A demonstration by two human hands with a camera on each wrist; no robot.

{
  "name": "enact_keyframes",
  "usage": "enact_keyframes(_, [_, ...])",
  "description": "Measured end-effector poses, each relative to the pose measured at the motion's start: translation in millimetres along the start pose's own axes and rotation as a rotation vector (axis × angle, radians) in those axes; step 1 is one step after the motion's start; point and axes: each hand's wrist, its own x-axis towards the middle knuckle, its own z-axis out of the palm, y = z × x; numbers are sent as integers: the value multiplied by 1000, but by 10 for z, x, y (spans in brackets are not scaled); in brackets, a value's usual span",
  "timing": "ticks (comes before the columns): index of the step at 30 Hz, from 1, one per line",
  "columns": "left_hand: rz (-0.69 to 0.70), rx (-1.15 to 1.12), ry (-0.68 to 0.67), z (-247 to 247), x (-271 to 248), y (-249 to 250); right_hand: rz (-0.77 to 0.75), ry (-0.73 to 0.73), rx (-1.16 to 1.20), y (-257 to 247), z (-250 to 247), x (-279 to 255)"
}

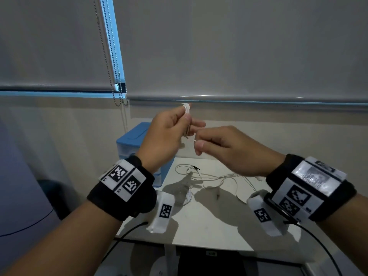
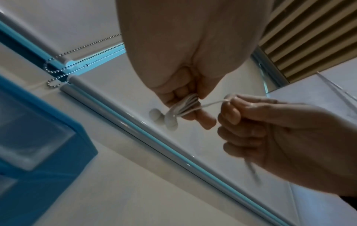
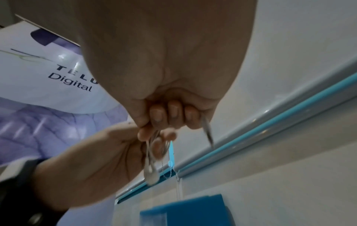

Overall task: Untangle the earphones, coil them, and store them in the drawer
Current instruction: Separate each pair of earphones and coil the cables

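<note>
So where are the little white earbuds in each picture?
Head: earbuds poke out above the left hand, middle of the picture.
Left wrist: earbuds dangle below that hand's fingers, centre.
Right wrist: earbuds hang low, centre-left.
Shared landmark: the blue drawer box.

A second white cable [image 1: 209,177] with a small black clip lies loose near the middle of the white table [image 1: 209,226], and a clear round item [image 1: 182,196], too dim to identify, sits just left of it. Behind the table's far edge, grey roller blinds [image 1: 219,46] hang with bead chains [image 1: 111,56] between them. A purple-and-white banner [image 3: 38,79] reading "Digital" stands to the left.
</note>
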Motion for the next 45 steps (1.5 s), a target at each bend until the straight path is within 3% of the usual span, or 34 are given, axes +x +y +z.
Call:
enact_keyframes(2, [-6,85,-55,-6,-22,-21,-38,66,-14,-17,-125,47])
enact_keyframes(9, [-59,-41,-209,2,8,13,-43,175,-36,-14,-299,150])
enact_keyframes(15, [-161,-126,-282,-72,9,7,-34,134,-15,17,-203,142])
enact_keyframes(21, [-224,-291,-301,-97,-19,-68,9,119,150,101,-105,150])
enact_keyframes(25, [-262,-333,-220,-77,-6,-115,64,151,168,155,-100,158])
enact_keyframes(31, [-155,-197,-7,-55,-11,-106,194,202,162,196,-95,138])
enact_keyframes(34, [-98,-97,9,-64,-11,-74,222,185,215,186,-101,114])
enact_keyframes(39, [-125,-142,35,-87,-12,-109,202,81,211,259,-209,41])
enact_keyframes(43, [-164,-217,42,-15,-23,-140,184,208,-96,336,-156,47])
enact_keyframes(45, [-177,-263,63,61,-21,-154,231,256,86,344,-76,69])
